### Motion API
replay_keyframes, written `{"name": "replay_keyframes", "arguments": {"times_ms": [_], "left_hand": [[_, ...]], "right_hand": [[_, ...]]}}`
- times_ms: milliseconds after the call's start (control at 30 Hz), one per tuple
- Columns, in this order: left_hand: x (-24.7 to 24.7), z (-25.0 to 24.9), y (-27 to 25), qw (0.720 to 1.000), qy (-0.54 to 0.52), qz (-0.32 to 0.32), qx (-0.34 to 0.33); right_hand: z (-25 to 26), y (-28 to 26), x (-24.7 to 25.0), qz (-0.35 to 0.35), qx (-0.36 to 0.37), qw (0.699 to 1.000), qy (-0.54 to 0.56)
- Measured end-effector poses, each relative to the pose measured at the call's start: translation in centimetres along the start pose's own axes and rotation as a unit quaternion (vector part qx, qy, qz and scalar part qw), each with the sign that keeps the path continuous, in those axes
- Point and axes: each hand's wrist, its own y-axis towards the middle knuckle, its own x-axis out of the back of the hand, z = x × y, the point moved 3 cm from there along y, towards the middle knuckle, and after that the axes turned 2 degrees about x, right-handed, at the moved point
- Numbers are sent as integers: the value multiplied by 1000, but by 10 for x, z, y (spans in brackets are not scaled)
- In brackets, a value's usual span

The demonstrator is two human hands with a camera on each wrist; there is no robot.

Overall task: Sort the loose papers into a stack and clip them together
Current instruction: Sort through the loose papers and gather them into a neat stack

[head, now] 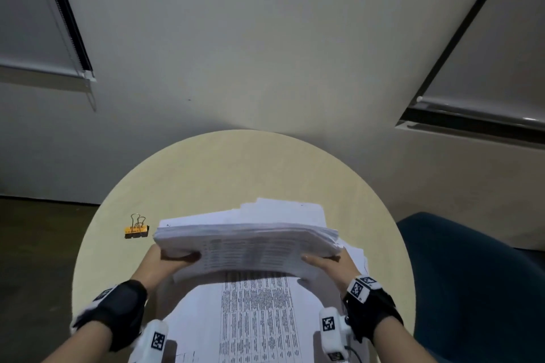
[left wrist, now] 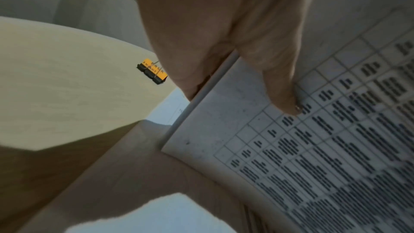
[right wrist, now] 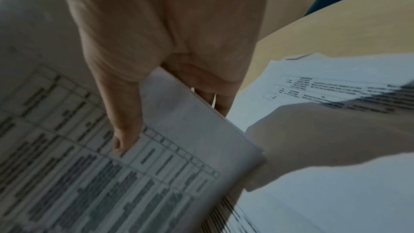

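Papers: one thick stack of white printed sheets hangs above the round, pale wood-grain worktop, caught at both short edges. My left hand keeps a tight grip on the left edge, thumb pressed on the top page, fingers underneath. My right hand grips the right edge the same way, thumb on the gridded table print. More loose sheets, too overlapped to count, lie flat on the worktop beneath and behind the stack. One binder clip, orange-bodied with two wire handles, sits on the worktop just left of the stack, well apart from both hands.
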Motion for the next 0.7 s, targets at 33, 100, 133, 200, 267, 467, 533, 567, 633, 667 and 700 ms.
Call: {"name": "replay_keyframes", "arguments": {"times_ms": [33,100,133,200,267,467,533,567,633,667,700], "left_hand": [[-3,-2,-3,1000,-11,0,-3],[-10,-3,-6,1000,-17,-10,-13],[-11,-3,-4,1000,-6,-22,-20],[-11,-8,-2,999,-12,-35,-31],[-7,-14,1,997,-40,-43,-41],[-21,-8,-27,995,-80,-57,-10],[-33,4,-39,991,-122,-41,26],[-34,11,-39,990,-128,-36,40],[-30,21,-34,993,-102,-41,50],[-27,22,-32,994,-80,-41,54],[-26,21,-29,996,-59,-36,61]], "right_hand": [[-4,0,-4,3,-7,1000,4],[-5,-2,-15,1,-5,1000,29],[0,-3,-20,-6,15,999,28],[13,-6,-27,-24,48,997,53],[24,-5,-27,-44,74,995,56],[-11,-4,-24,-74,-16,994,85],[-46,-6,-27,-62,-67,986,141],[-55,-9,-29,-50,-63,985,152],[-65,-9,-30,-61,-60,991,100],[-61,-10,-30,-74,-63,993,72],[-55,-10,-29,-83,-61,992,70]]}}
